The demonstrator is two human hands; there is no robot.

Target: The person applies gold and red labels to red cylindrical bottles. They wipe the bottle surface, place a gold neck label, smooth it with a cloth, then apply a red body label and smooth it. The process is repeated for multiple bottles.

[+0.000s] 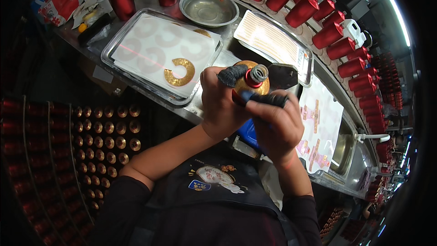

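My left hand (222, 105) is wrapped round a red bottle (253, 80) with a clear threaded mouth, tilted up toward me. Gold foil covers the bottle's shoulder around its neck. A dark knitted cover sits on a finger of my left hand beside the neck. Closed and slightly blurred, my right hand (281, 130) is at the near side of the shoulder, with black covering on its fingers. Something dark with a blue part shows at its fingertips, too smeared to name. Most of the bottle's body is hidden by my hands.
Left of my hands, a metal tray (108, 54) holds white sheets and a gold C-shaped label (180, 72). Beyond are a metal basin (209, 8) and a tray of striped sheets (273, 36). Red bottles (302, 11) line the far edge. A sink (342, 155) is at right.
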